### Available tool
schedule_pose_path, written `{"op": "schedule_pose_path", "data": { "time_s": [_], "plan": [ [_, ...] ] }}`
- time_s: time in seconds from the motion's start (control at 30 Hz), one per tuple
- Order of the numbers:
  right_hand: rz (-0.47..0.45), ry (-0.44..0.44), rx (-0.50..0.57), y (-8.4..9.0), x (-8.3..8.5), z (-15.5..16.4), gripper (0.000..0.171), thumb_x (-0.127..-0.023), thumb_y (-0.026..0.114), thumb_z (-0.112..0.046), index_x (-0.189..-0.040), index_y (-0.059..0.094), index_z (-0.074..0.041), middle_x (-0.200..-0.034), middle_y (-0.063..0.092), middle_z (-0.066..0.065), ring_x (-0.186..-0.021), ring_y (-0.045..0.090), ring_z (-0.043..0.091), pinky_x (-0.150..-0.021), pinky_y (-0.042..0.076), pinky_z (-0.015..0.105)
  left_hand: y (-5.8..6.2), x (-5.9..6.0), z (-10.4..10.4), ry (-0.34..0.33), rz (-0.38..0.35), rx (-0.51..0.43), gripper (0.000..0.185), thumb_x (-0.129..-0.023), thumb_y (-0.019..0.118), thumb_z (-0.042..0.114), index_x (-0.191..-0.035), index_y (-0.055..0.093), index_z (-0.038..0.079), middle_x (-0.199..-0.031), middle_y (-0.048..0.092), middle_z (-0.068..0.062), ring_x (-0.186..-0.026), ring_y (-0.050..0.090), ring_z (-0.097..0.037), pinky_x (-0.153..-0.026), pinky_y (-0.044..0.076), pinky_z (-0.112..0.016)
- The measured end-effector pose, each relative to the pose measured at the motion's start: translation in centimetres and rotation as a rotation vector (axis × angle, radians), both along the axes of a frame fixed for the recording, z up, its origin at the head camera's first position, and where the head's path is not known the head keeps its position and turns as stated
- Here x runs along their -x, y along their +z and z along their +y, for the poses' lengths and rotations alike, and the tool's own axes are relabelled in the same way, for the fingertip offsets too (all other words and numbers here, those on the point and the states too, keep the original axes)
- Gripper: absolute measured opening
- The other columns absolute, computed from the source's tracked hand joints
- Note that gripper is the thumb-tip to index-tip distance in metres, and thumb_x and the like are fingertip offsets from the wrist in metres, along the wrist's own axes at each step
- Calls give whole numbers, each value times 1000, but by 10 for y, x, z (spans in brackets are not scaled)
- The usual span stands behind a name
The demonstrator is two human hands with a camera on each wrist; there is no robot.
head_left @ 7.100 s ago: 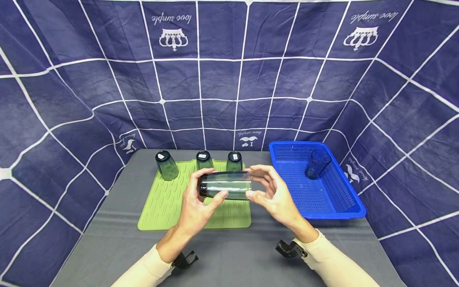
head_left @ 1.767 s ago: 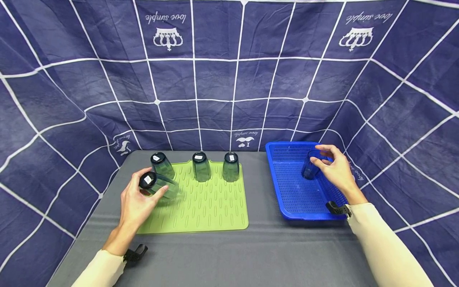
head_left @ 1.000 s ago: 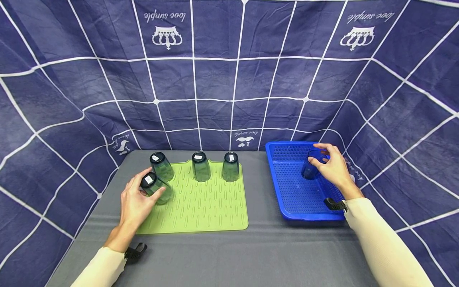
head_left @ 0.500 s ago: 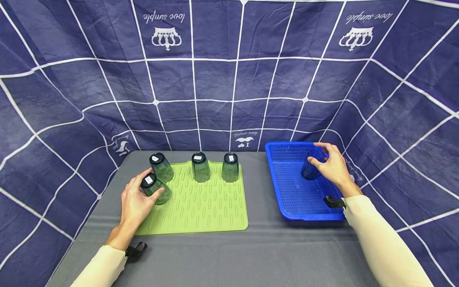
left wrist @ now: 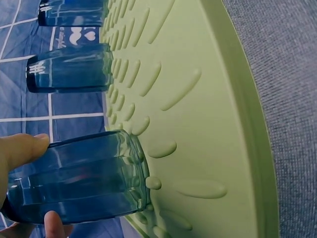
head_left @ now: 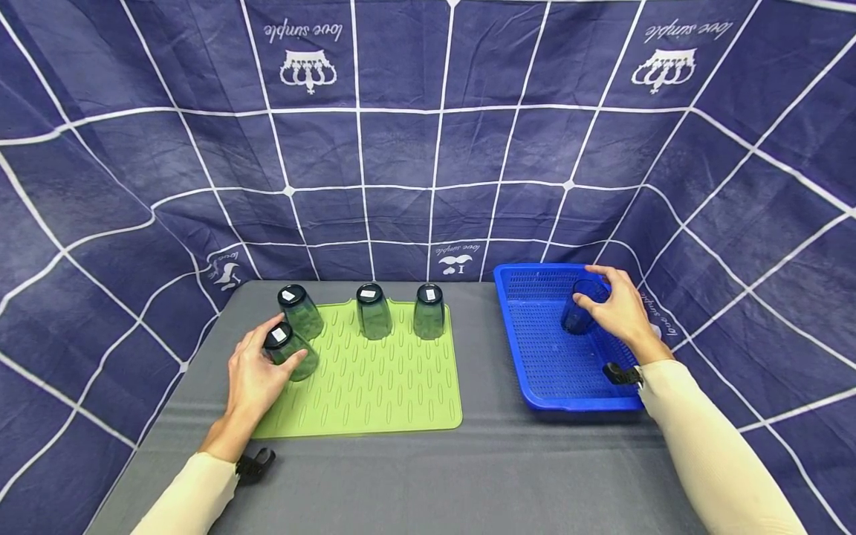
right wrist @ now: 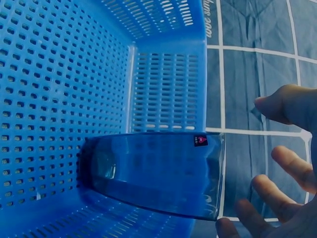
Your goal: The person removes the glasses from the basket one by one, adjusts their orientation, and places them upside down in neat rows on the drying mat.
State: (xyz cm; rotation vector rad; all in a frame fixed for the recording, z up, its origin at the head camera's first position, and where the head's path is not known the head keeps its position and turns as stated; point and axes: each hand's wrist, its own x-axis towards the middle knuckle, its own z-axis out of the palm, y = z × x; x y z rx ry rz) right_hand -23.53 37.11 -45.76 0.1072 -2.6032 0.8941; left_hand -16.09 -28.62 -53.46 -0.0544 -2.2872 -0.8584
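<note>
My left hand (head_left: 257,371) holds a tinted drinking glass (head_left: 299,364) near its dark, stickered base, with the thumb on one side and fingers on the other. The glass stands upside down, its rim on the green ridged mat (left wrist: 208,124) at the left front. Behind it on the mat are three more upturned glasses: one at the left (head_left: 302,316), one in the middle (head_left: 375,316) and one at the right (head_left: 429,316). Over the blue basket, my right hand (head_left: 622,305) hovers with fingers spread around the mouth of an upright blue glass (right wrist: 153,173), apart from it in the right wrist view.
The blue perforated basket (head_left: 560,405) stands on the grey tabletop (head_left: 428,475), right of the mat. Its walls rise around the upright glass, which is in the far right corner. A navy checked cloth (head_left: 401,148) hangs behind and along both sides.
Both hands held one glass in the middle earlier. My left hand has brought it to the mat's left side and lowered it upside down; my right hand has moved over the basket's glass.
</note>
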Motion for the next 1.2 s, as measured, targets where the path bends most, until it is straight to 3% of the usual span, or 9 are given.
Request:
{"op": "schedule_pose_path", "data": {
  "time_s": [0.73,1.2],
  "plan": [
    [-79,-21,-49,-7,8,8,78,-99,88,-31,-166,58,-3,-162,55,42,-152,53,59,-120,44,78,1,7,1,-24,-84,1,83,-80,105,10,-156,71,12,-137,75,-33,-117,68,-62,-102,51,-73],
    [-137,-11,-68,-13,11,12,85,-99,87,-31,-169,52,1,-162,56,42,-155,50,62,-127,41,78,1,8,2,-38,-120,24,82,-83,102,13,-157,67,12,-138,73,-34,-119,66,-62,-106,48,-71]
  ]
}}
